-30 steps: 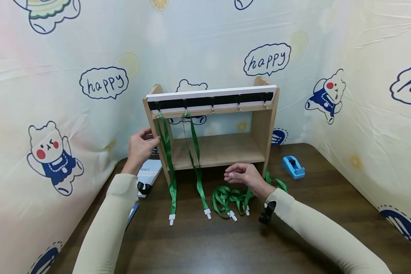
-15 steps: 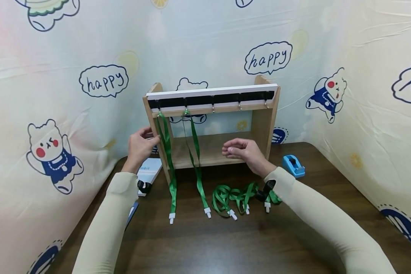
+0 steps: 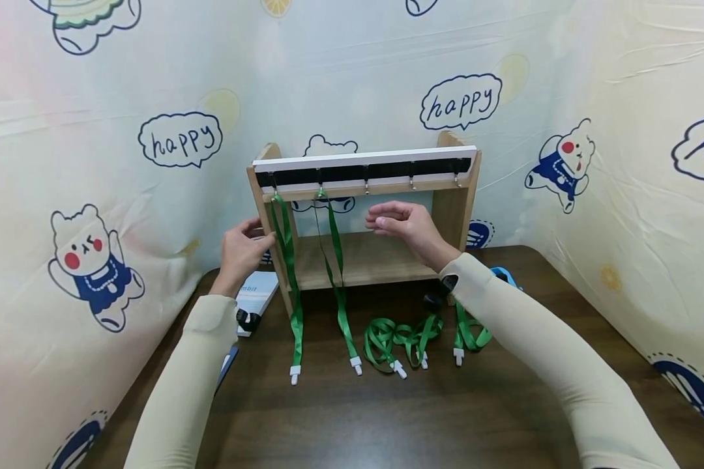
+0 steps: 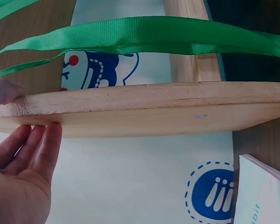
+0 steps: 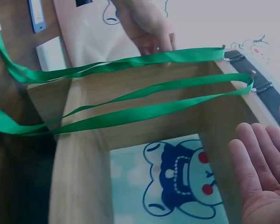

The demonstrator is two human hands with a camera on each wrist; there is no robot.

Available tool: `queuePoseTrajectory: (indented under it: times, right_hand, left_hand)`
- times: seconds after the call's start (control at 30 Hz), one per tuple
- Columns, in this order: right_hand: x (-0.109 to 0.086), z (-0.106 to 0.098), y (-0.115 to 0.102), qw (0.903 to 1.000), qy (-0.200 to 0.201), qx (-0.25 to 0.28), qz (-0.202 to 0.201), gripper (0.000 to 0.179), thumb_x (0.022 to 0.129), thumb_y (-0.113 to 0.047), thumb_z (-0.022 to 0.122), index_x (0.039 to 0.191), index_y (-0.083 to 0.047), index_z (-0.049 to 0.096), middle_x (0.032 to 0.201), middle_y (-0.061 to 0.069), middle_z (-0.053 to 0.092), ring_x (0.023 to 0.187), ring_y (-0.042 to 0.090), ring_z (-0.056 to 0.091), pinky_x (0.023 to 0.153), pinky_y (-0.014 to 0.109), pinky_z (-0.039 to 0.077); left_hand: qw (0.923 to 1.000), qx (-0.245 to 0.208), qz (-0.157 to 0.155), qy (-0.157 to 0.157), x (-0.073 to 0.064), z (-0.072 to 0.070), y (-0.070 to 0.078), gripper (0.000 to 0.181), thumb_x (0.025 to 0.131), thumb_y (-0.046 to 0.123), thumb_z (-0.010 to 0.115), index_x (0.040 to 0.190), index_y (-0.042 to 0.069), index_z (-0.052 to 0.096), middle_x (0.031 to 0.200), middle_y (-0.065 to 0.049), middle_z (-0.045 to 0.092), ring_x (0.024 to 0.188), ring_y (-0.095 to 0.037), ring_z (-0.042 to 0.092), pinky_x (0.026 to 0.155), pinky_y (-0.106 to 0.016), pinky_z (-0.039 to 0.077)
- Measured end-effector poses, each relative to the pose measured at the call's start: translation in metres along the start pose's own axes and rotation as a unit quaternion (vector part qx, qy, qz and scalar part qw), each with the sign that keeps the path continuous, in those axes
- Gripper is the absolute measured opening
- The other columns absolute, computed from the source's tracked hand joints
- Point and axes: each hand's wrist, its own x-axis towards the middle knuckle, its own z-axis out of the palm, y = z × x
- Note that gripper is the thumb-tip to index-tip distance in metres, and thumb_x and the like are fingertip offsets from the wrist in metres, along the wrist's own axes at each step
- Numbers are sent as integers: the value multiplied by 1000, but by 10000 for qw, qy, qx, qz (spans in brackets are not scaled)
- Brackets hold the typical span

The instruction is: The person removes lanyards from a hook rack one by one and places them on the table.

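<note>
A wooden shelf rack (image 3: 366,251) stands on the table, with a row of metal hooks along its black-and-white top rail (image 3: 390,170). Green lanyards with white clips hang from its two leftmost hooks: one lanyard (image 3: 296,319) at the left end, another lanyard (image 3: 341,312) beside it. My left hand (image 3: 240,254) holds the rack's left side panel (image 4: 144,112), thumb on the front edge and fingers against the outer face. In front of the rack's right half, my right hand (image 3: 407,228) is raised below the hooks, fingers (image 5: 245,156) extended and holding nothing.
Several more green lanyards lie on the table before the rack, including a coiled lanyard (image 3: 378,339) and a lanyard at the right (image 3: 466,335). A blue tape dispenser (image 3: 504,276) is partly hidden behind the right sleeve. Left of the rack lies a white box (image 3: 257,293).
My right hand has risen from above the loose lanyards to just below the hook rail, shifting slightly left. My left hand stays on the side panel.
</note>
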Motion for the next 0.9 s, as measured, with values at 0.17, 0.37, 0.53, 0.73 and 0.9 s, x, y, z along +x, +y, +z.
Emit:
queuePoseTrajectory:
  times: [0.17,0.37,0.53,0.73,0.9]
  right_hand:
    - [10,8,-4,10000,1,33,-90,37,98,-12,65,130,4,62,132,19,69,111,16,73,99,32,57]
    - [20,19,-7,9994,-242,-237,-99,41,99,-14,63,137,2,59,139,19,64,121,20,69,103,32,56]
    - [28,31,-6,9983,-287,-503,-54,41,99,-15,64,138,-2,60,138,15,66,126,23,66,107,35,53]
    - [36,46,-1,9960,-255,-852,-97,43,99,-16,64,141,-7,58,142,13,63,133,26,60,114,41,48]
    - [40,57,0,9942,1,-1072,-36,44,99,-22,66,142,-15,58,145,6,62,133,21,60,114,40,47]
  left_hand:
    - [9999,-32,-82,-54,-1,0,-2,57,92,37,71,142,13,57,133,-14,64,120,-29,63,102,-51,56]
    - [10000,-19,2,5,1,0,-2,57,92,36,71,141,12,58,133,-13,64,120,-29,63,101,-50,56]
    - [10000,-11,80,15,1,-1,-1,57,92,35,71,142,11,57,134,-14,64,121,-30,63,101,-51,56]
    - [10000,-72,8,-11,0,-1,0,57,92,36,71,142,11,57,134,-14,63,121,-30,63,102,-51,55]
    - [9999,-95,-17,-30,0,-1,0,57,92,36,72,142,12,57,135,-14,63,121,-29,63,102,-50,55]
